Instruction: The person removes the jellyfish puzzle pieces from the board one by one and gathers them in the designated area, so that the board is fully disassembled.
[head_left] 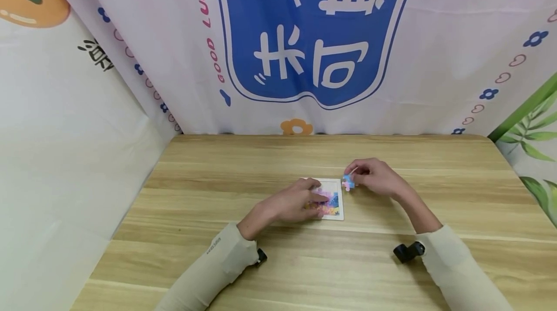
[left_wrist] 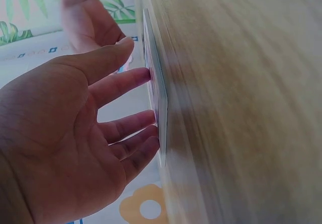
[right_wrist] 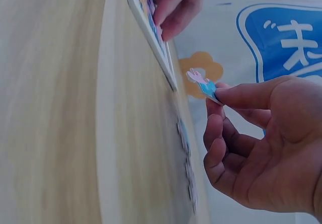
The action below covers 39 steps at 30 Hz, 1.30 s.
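A jigsaw puzzle in a white frame tray lies on the wooden table, its lower part filled with colourful pieces and a pale strip bare at the top. My left hand rests on it with spread fingers; the left wrist view has the fingertips touching the puzzle's face. Just right of the tray, my right hand pinches a pink and blue puzzle piece between thumb and forefinger. In the right wrist view that piece is held up, apart from the tray, and the other fingers are curled.
Several loose puzzle pieces lie on the table below my right hand in the right wrist view. A printed cloth hangs behind the table's far edge. Black wrist cameras sit at the sleeves.
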{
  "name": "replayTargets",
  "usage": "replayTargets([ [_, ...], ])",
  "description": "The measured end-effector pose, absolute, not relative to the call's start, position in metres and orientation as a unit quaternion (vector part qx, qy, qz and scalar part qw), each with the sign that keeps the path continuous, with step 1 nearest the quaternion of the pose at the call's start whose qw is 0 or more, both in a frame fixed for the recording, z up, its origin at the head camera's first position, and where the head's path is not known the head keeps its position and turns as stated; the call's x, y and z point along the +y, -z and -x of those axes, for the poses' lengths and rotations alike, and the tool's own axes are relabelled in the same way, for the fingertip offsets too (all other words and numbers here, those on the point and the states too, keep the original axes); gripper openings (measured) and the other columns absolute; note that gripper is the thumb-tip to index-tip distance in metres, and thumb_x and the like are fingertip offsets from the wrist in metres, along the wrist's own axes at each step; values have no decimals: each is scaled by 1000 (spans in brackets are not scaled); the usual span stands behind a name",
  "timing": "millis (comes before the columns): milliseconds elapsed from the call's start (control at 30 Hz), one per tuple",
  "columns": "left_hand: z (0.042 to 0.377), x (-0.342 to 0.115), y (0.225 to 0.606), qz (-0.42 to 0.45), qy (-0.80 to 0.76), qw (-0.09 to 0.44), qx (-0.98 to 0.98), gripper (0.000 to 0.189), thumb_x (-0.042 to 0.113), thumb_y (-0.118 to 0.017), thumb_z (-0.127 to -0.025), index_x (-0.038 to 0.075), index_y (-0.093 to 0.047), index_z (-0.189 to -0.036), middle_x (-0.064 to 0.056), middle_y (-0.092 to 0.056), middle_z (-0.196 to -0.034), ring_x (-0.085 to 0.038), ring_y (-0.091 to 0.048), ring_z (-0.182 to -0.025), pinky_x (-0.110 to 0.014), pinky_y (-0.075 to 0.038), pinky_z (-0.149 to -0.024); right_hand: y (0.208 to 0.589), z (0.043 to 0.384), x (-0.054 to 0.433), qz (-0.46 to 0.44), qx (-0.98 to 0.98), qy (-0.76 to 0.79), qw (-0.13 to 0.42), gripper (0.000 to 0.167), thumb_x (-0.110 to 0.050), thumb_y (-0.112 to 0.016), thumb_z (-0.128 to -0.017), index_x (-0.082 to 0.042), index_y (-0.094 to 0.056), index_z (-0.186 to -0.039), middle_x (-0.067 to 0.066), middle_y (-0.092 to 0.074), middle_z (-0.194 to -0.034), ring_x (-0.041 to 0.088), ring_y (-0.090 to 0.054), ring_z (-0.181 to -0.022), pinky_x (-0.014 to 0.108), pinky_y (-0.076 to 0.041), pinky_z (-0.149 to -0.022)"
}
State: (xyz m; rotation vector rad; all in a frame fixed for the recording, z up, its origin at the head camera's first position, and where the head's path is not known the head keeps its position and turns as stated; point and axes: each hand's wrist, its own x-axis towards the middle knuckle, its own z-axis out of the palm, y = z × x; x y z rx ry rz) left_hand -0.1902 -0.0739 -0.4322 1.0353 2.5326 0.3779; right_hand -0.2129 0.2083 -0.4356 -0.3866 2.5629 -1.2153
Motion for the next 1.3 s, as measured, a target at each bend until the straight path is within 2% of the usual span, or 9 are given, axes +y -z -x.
replayTargets([
  [367, 190, -74, 432, -370, -136, 184, 900, 44, 37, -66, -108, 25, -64, -151, -11, -43, -169, -29, -41, -155, -43, -38, -129, 438, 210, 230, 118, 888, 422, 138, 19, -15, -65, -105, -9, -76, -119, 11, -71, -108, 24, -56, -94, 33, -47, -77],
  [767, 190, -75, 433, -372, -138, 180, 900, 46, 38, -67, -107, 25, -64, -151, -10, -43, -169, -29, -41, -156, -43, -38, -129, 439, 208, 256, 105, 894, 414, 132, 21, -13, -63, -107, -6, -74, -123, 12, -70, -111, 24, -56, -96, 29, -48, -75],
  [1300, 189, -75, 433, -366, -139, 184, 902, 49, 41, -68, -106, 24, -63, -152, -11, -42, -170, -30, -40, -157, -44, -37, -129, 441, 200, 295, 92, 902, 402, 125, 23, -12, -59, -109, -3, -72, -126, 13, -70, -110, 18, -56, -93, 26, -48, -74],
])
